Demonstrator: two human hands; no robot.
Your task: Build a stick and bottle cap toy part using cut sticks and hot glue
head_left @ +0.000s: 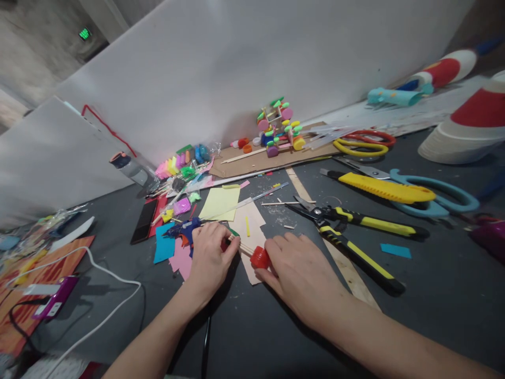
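Between my hands runs a short pair of thin wooden sticks (pixel 246 249), with a red bottle cap (pixel 259 257) at the right end. The thumb and fingers of my left hand (pixel 213 247) are closed around the sticks' left end, where a bit of dark red shows, mostly hidden by the fingers. My right hand (pixel 298 268) grips the red cap from its right side. Below them lies a pale pink paper sheet (pixel 252 223). Just left of my left hand is a blue hot glue gun (pixel 185 229) with an orange trigger, resting over coloured paper scraps.
To the right lie yellow-and-black pliers (pixel 355 250), a yellow utility knife (pixel 386 187) and blue-handled scissors (pixel 453 195). Small wheeled models (pixel 280 131) stand on cardboard (pixel 236 163) at the back. A white cable (pixel 114 279) crosses the left side near a purple box (pixel 57 297).
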